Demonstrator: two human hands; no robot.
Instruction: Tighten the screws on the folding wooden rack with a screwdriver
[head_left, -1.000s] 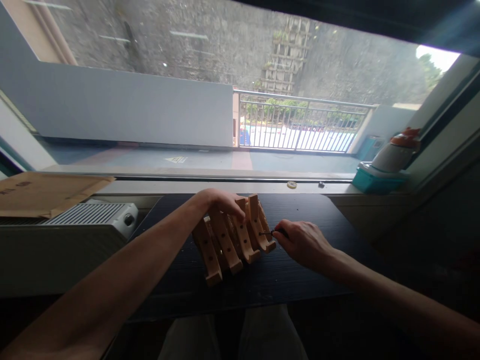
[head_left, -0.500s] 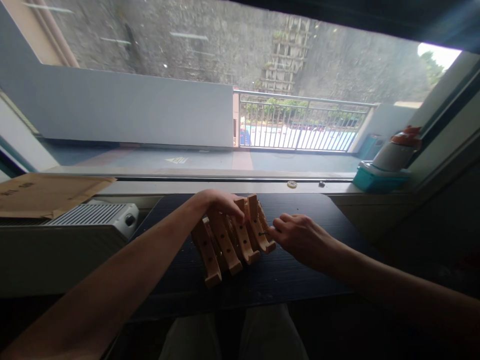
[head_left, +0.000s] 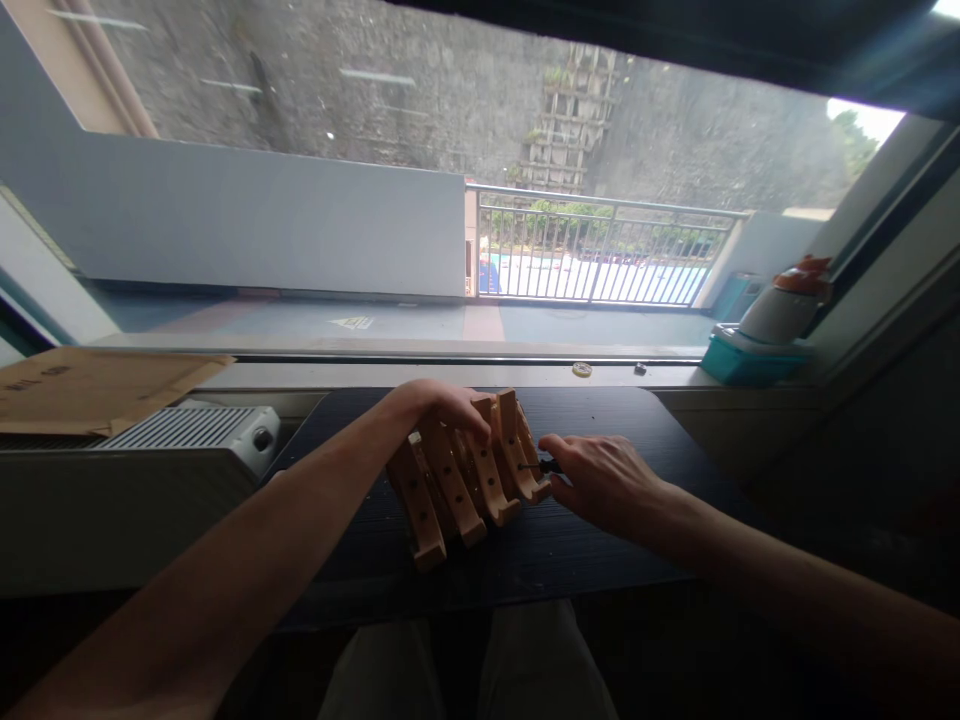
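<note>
the left hand hasn't budged in the last second, it's still draped over the top of the wooden rack, fingers curled down between the slats and pinning it to the dark table. the rack sits roughly mid-table, slats fanned out and tilted toward the camera.

what has changed is the right hand. half a second ago its fingers were opened up a bit and sitting higher beside the rack, like a re-grip. now they're pinched shut again around a small dark screwdriver, with the thin shaft poking into the side of the rightmost slat. a second ago it looked much the same as now, so i read this as one twist, let go, grab again, next twist. my guess is it's partway through driving or loosening a fastener in that end slat, and the rack itself hasn't shifted at all. can't see the screw head, it's too small and dark there.

off to the left there's a white heater with a cardboard box on it, and a teal box on the sill at right.
</note>
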